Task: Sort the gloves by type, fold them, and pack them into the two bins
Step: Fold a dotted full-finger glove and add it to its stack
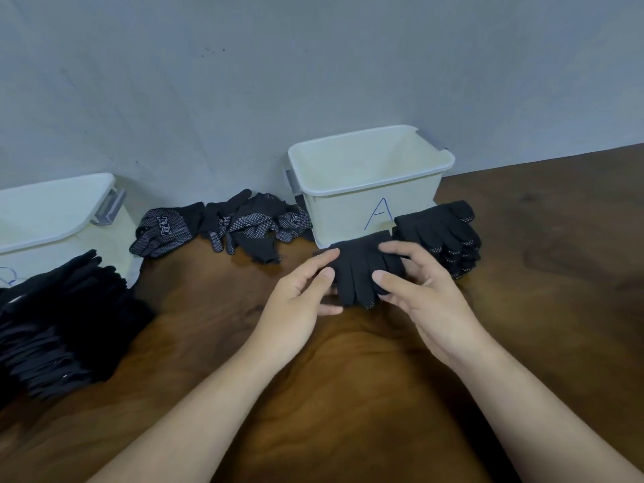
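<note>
Two bare arms (209,413) reach out from the near edge over the brown wooden tabletop (348,395). Between the hands lies a black glove (360,270), just in front of the bin marked A (345,217). The glove's fingers point to the near side, and the tips have small white dots.

The left hand (296,305) is at the glove's left edge. Its grip is loose and open: the fingers are nearly straight, and the first finger and thumb only touch the cloth. The right hand (432,301) has a closed grip on the glove's right side, with the thumb on top and the fingers curled round the edge.

The bin marked A is white and stands far back by the grey wall (244,81). A small stack of gloves (442,235) sits just beside its right front corner. Left of it, some loose gloves (244,224) with white dots lie in a heap by the wall. A second bin (52,217), also white, is at the far left. A big stack of dark gloves (59,318) lies in front of that one.
</note>
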